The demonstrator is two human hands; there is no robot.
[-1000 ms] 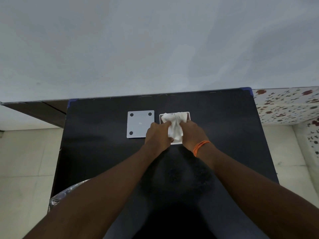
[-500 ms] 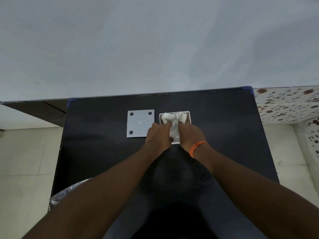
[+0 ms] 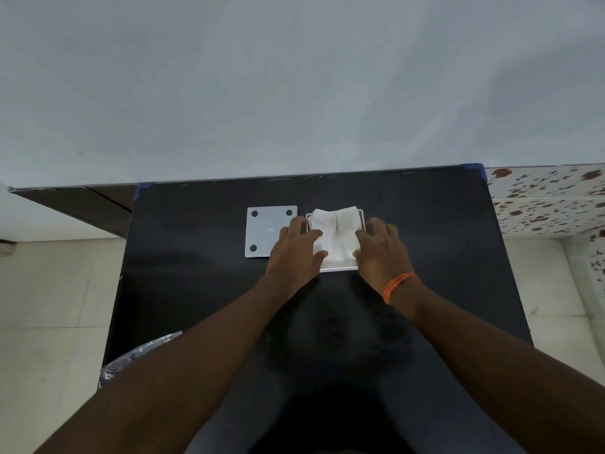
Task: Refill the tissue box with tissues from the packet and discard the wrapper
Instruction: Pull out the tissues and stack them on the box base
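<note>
Looking down on a black table (image 3: 425, 257) pushed against a pale wall. Sitting near the far middle of the table, toward 12 o'clock from the viewer: the white tissue box (image 3: 337, 266), open at the top, with a folded wad of white tissues (image 3: 335, 234) lying inside, creased down the middle and bulging above the rim.

Resting at the box's 9 o'clock edge: the left hand (image 3: 294, 253), fingers spread and loosely curled, thumb and fingertips pressing on the left part of the tissues rather than pinching them. Resting at the box's 3 o'clock edge: the right hand (image 3: 381, 250), likewise spread, fingertips touching the right part of the tissues, nothing clasped in the palm. Circling the right wrist: an orange thread band (image 3: 396, 286).

Lying flat just beside the box at its 9 o'clock: a grey square lid (image 3: 266, 231) with dark round pads at its corners, the near right corner hidden under the left hand.

Showing at 7 o'clock, past the table's near-left edge and partly behind the left forearm: something crinkled, shiny and dark (image 3: 140, 355), too hidden to identify.
</note>
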